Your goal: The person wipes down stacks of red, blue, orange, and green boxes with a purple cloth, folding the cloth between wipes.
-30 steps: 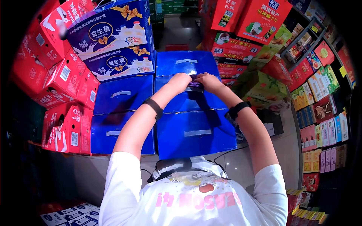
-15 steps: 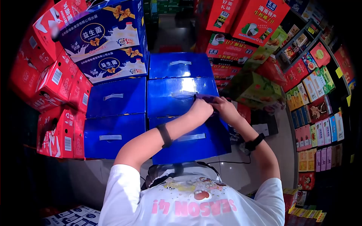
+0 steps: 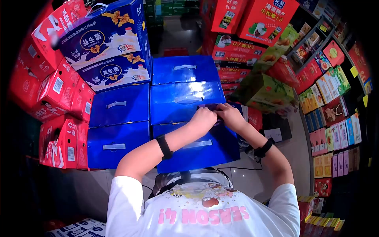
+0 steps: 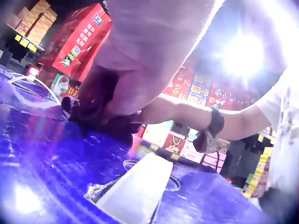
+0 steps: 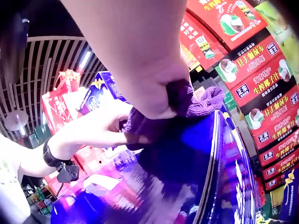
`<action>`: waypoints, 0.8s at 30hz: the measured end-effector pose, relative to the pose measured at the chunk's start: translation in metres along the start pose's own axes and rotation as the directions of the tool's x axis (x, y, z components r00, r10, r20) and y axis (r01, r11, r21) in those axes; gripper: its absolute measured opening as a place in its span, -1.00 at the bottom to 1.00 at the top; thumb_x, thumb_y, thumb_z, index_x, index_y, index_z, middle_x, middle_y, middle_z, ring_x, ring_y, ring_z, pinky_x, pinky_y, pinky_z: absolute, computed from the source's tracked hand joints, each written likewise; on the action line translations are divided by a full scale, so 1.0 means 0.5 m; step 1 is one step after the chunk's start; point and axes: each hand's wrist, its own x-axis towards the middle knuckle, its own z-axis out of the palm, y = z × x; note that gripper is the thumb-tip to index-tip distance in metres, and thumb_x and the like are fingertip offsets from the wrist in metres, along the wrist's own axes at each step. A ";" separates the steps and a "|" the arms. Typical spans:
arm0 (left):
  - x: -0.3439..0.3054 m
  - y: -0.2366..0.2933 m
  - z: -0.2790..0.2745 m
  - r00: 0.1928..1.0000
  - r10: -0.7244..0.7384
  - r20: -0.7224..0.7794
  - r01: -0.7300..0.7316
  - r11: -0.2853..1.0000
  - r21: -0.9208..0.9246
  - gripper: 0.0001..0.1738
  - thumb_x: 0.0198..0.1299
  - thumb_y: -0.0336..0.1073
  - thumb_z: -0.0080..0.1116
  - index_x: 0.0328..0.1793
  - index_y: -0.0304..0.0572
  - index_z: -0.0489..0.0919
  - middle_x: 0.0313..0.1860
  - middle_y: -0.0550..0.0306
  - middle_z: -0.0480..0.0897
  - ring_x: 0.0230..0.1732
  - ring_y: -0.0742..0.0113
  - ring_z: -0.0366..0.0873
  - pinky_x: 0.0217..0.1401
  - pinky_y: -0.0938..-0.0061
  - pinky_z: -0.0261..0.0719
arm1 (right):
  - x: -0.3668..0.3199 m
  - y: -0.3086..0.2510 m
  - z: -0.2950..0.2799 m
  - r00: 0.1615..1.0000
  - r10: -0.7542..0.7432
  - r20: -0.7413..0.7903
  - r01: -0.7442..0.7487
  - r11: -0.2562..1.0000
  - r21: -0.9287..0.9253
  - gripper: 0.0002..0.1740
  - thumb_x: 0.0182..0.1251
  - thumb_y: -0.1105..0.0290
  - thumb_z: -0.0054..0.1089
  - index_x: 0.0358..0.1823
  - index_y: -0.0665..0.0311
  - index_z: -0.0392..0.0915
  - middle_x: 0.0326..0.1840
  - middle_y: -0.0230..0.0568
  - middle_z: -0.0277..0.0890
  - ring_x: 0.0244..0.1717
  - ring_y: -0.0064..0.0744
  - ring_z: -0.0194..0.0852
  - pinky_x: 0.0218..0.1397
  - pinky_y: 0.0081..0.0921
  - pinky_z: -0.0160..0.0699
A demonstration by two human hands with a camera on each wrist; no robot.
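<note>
Both hands grip a dark purple knitted cloth (image 5: 205, 101) over the right column of blue cartons. In the head view my left hand (image 3: 204, 119) is curled on the cloth, with my right hand (image 3: 233, 117) close beside it. The cloth lies bunched along the edge of the blue carton (image 3: 177, 112) in the right wrist view, where the right fingers are partly hidden behind the hand. A white plastic handle (image 4: 138, 189) on the carton top shows in front of the left hand.
Red drink cartons (image 3: 59, 138) and printed blue milk cartons (image 3: 106, 39) are stacked on the left. Red coconut juice cartons (image 3: 239, 53) and green cartons (image 3: 272, 93) stand on the right, with shelves of small boxes (image 3: 329, 138) beyond. A cable (image 3: 244, 169) trails near the body.
Both hands have come back toward the body and to the right with the cloth, from the middle carton to its near right part. Over the last half second they shift only slightly.
</note>
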 end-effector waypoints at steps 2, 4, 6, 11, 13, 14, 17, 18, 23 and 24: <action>-0.018 -0.002 -0.011 0.999 -0.048 0.006 0.048 0.999 0.018 -0.91 -0.14 -0.48 0.12 -0.44 -0.31 0.58 -0.50 -0.05 0.62 -0.34 0.14 0.61 -0.19 0.33 0.56 | 0.013 -0.017 -0.004 0.999 -0.042 -0.035 0.044 0.997 0.060 -0.72 0.05 0.50 0.08 -0.18 0.13 0.61 -0.20 -0.26 0.44 -0.16 -0.22 0.44 -0.18 -0.36 0.55; -0.044 -0.019 -0.019 0.997 -0.075 0.006 0.074 0.995 0.071 -0.90 -0.10 -0.45 0.11 -0.40 -0.28 0.56 -0.47 0.01 0.61 -0.33 0.17 0.60 -0.21 0.35 0.55 | 0.038 -0.033 0.006 0.998 -0.054 0.018 0.053 0.997 0.047 -0.71 0.06 0.47 0.07 -0.15 0.11 0.60 -0.18 -0.25 0.44 -0.15 -0.21 0.44 -0.14 -0.36 0.55; -0.070 -0.041 -0.021 0.986 -0.165 0.011 0.163 0.981 0.102 -0.86 -0.08 -0.43 0.10 -0.34 -0.26 0.55 -0.46 0.04 0.61 -0.33 0.18 0.59 -0.23 0.36 0.55 | 0.075 -0.053 0.024 0.993 -0.120 -0.004 0.120 0.992 0.036 -0.73 0.07 0.45 0.06 -0.17 0.12 0.59 -0.18 -0.25 0.44 -0.13 -0.21 0.44 -0.13 -0.36 0.56; -0.157 -0.112 -0.056 0.952 -0.302 0.042 0.293 0.944 0.150 -0.88 -0.03 -0.43 0.05 -0.32 -0.22 0.55 -0.46 0.03 0.62 -0.31 0.14 0.62 -0.27 0.31 0.58 | 0.174 -0.130 0.055 0.977 -0.207 0.047 0.206 0.978 0.024 -0.77 0.09 0.41 0.04 -0.22 0.16 0.61 -0.17 -0.22 0.45 -0.10 -0.22 0.45 -0.20 -0.39 0.59; -0.181 -0.132 -0.082 0.948 -0.315 0.042 0.310 0.946 0.090 -0.84 -0.05 -0.48 0.04 -0.30 -0.21 0.56 -0.49 -0.02 0.61 -0.32 0.06 0.62 -0.29 0.23 0.58 | 0.194 -0.153 0.058 0.967 -0.252 0.026 0.251 0.968 0.005 -0.77 0.12 0.40 0.04 -0.21 0.17 0.62 -0.17 -0.21 0.45 -0.09 -0.24 0.45 -0.21 -0.43 0.60; -0.190 -0.143 -0.089 0.943 -0.324 0.071 0.321 0.946 0.050 -0.80 -0.11 -0.53 0.05 -0.29 -0.21 0.57 -0.48 -0.05 0.61 -0.32 0.01 0.61 -0.27 0.20 0.58 | 0.197 -0.158 0.057 0.968 -0.249 0.021 0.249 0.968 0.010 -0.77 0.12 0.40 0.04 -0.21 0.17 0.62 -0.17 -0.21 0.45 -0.09 -0.24 0.45 -0.21 -0.43 0.60; -0.200 -0.146 -0.139 0.937 -0.318 0.142 0.317 0.948 0.032 -0.80 -0.17 -0.56 0.07 -0.34 -0.23 0.57 -0.49 -0.08 0.60 -0.31 -0.02 0.60 -0.26 0.19 0.55 | 0.215 -0.164 0.050 0.953 -0.303 0.022 0.302 0.952 0.053 -0.78 0.16 0.37 0.03 -0.21 0.18 0.62 -0.19 -0.24 0.44 -0.10 -0.27 0.45 -0.24 -0.43 0.60; -0.198 -0.149 -0.143 0.938 -0.321 0.132 0.312 0.946 0.084 -0.83 -0.17 -0.57 0.05 -0.37 -0.27 0.54 -0.51 -0.07 0.59 -0.32 0.00 0.59 -0.25 0.21 0.55 | 0.225 -0.170 0.036 0.945 -0.326 -0.035 0.327 0.945 0.010 -0.82 0.11 0.37 0.05 -0.31 0.17 0.63 -0.22 -0.26 0.43 -0.13 -0.29 0.44 -0.25 -0.44 0.59; -0.167 -0.204 -0.131 0.927 -0.367 -0.075 0.374 0.897 0.235 -0.85 -0.11 -0.52 0.05 -0.33 -0.31 0.50 -0.43 -0.04 0.59 -0.29 0.11 0.58 -0.26 0.31 0.57 | 0.321 -0.139 0.033 0.905 -0.385 -0.181 0.365 0.921 -0.137 -0.82 0.04 0.36 0.08 -0.33 0.16 0.60 -0.22 -0.30 0.38 -0.10 -0.35 0.39 -0.14 -0.46 0.52; -0.162 -0.233 -0.104 0.931 -0.343 -0.126 0.365 0.895 0.257 -0.86 -0.05 -0.49 0.03 -0.30 -0.31 0.50 -0.40 -0.02 0.59 -0.29 0.13 0.59 -0.24 0.35 0.58 | 0.343 -0.128 0.055 0.911 -0.356 -0.209 0.337 0.933 -0.123 -0.86 0.04 0.34 0.07 -0.45 0.15 0.61 -0.22 -0.29 0.42 -0.07 -0.31 0.38 -0.12 -0.41 0.47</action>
